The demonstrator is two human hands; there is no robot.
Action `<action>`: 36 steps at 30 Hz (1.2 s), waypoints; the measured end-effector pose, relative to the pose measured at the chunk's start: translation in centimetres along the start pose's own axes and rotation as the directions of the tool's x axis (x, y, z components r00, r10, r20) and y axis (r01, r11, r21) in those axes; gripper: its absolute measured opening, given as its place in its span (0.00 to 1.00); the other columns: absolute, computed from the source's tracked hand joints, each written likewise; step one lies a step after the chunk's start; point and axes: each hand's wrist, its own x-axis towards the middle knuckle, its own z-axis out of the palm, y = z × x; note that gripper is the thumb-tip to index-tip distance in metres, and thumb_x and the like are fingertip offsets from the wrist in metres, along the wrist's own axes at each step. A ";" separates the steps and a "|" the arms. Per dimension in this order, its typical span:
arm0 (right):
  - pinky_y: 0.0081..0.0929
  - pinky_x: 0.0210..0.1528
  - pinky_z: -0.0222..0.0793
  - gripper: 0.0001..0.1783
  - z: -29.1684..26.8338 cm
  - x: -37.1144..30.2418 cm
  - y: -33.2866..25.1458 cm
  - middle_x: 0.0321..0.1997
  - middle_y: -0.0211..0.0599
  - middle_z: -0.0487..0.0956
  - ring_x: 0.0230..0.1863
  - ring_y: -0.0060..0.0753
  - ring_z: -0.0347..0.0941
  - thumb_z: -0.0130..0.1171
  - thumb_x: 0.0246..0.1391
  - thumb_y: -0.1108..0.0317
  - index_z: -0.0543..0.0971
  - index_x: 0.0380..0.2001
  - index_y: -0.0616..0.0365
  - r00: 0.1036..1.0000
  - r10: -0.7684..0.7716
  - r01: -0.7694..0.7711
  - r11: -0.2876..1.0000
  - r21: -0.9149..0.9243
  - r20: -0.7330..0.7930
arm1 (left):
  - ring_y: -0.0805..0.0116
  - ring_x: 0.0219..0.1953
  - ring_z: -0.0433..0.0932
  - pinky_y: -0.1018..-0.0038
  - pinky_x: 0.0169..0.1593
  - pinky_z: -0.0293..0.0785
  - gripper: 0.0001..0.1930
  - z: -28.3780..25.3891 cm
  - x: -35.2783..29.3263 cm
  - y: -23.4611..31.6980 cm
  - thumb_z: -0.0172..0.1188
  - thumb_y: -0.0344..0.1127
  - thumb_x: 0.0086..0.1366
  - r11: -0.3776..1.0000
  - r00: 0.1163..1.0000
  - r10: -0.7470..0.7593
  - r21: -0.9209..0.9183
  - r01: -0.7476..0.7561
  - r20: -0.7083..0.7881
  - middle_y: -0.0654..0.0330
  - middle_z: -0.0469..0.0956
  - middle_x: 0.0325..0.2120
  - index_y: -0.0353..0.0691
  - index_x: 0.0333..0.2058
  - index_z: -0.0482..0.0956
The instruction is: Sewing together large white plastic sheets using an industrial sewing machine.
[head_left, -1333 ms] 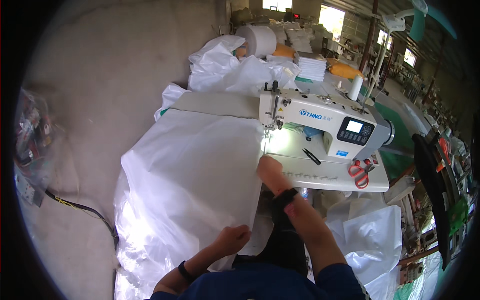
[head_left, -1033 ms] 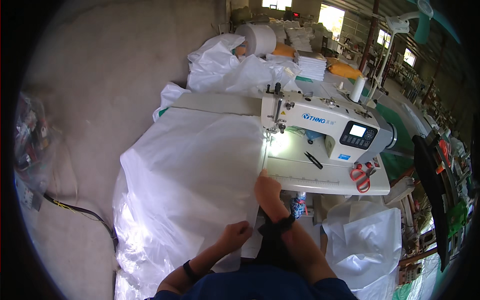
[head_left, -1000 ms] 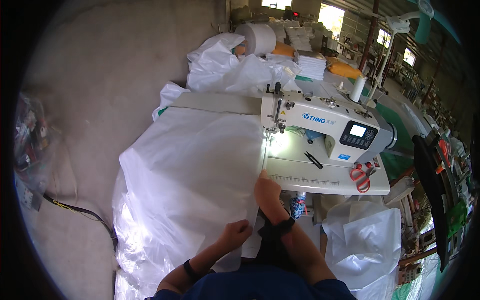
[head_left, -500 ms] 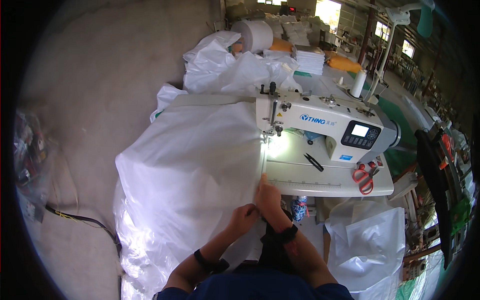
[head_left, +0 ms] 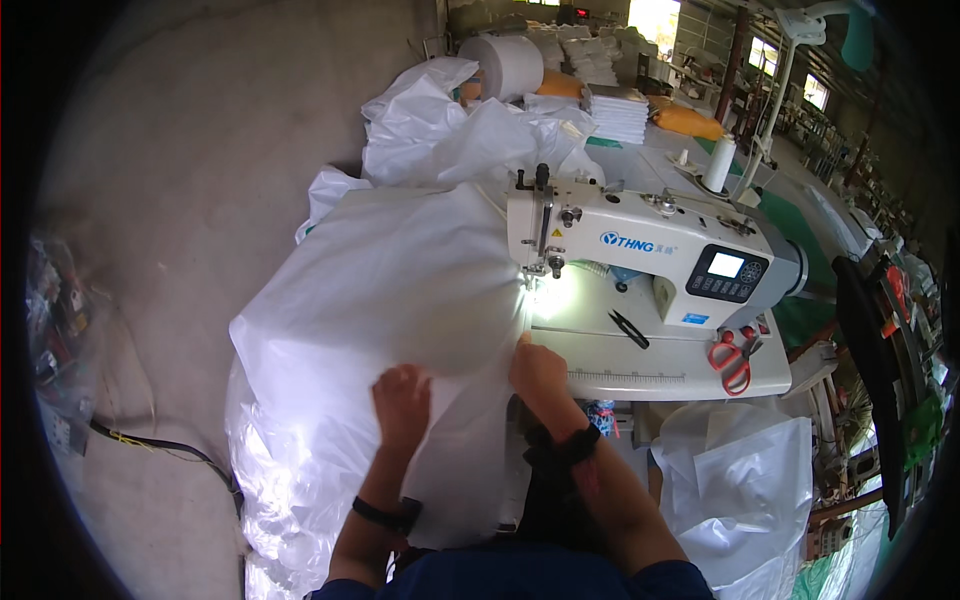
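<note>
A large white plastic-like sheet (head_left: 380, 290) drapes over the left of the sewing table, and its right edge runs under the needle area of a white sewing machine (head_left: 620, 235). At that edge, just in front of the needle, my right hand (head_left: 541, 373) is closed with the sheet's edge pinched in its fingers. My left hand (head_left: 403, 400) hovers over or brushes the middle of the sheet; its fingers look curled but are smeared by motion. The machine's lamp lights the needle spot, where the sheet is gathered into creases.
Black thread snips (head_left: 628, 328) and red-handled scissors (head_left: 735, 362) lie on the machine bed (head_left: 590, 345). A thread cone (head_left: 717, 165) stands behind the machine. More white sheeting (head_left: 735, 490) hangs at lower right. Beyond are a big white roll (head_left: 507, 68) and stacked white sheets (head_left: 616, 113).
My left hand has left the spot beside my right wrist and moved left and up over the sheet. My right hand has shifted slightly toward the needle, and the sheet's far part has bunched up.
</note>
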 end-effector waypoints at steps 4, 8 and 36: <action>0.40 0.33 0.75 0.23 -0.2 2.4 0.1 0.30 0.46 0.82 0.32 0.47 0.81 0.45 0.58 0.69 0.70 0.54 0.72 0.999 0.051 -0.051 0.999 0.015 -0.003 | 0.51 0.67 0.56 0.39 0.64 0.49 0.25 -0.1 2.1 -7.8 0.55 0.51 0.66 0.950 0.974 -0.205 0.262 0.173 0.098 0.58 0.63 0.62 0.58 0.61 0.68; 0.40 0.33 0.75 0.19 -0.2 4.7 0.3 0.32 0.46 0.82 0.33 0.47 0.81 0.44 0.60 0.69 0.73 0.49 0.71 0.998 0.065 -0.064 0.998 0.024 -0.007 | 0.52 0.69 0.53 0.36 0.64 0.45 0.25 1.2 5.6 -12.6 0.51 0.54 0.67 0.944 0.954 -0.199 0.306 0.124 0.227 0.61 0.60 0.65 0.60 0.62 0.67; 0.34 0.51 0.70 0.24 14.4 -7.9 -7.3 0.53 0.39 0.76 0.52 0.33 0.73 0.57 0.61 0.59 0.71 0.56 0.60 0.688 -0.621 -0.379 0.136 0.915 0.377 | 0.57 0.70 0.51 0.34 0.64 0.43 0.29 0.7 7.1 -14.4 0.47 0.57 0.68 0.969 0.912 -0.059 0.242 -0.045 0.407 0.67 0.55 0.68 0.59 0.65 0.61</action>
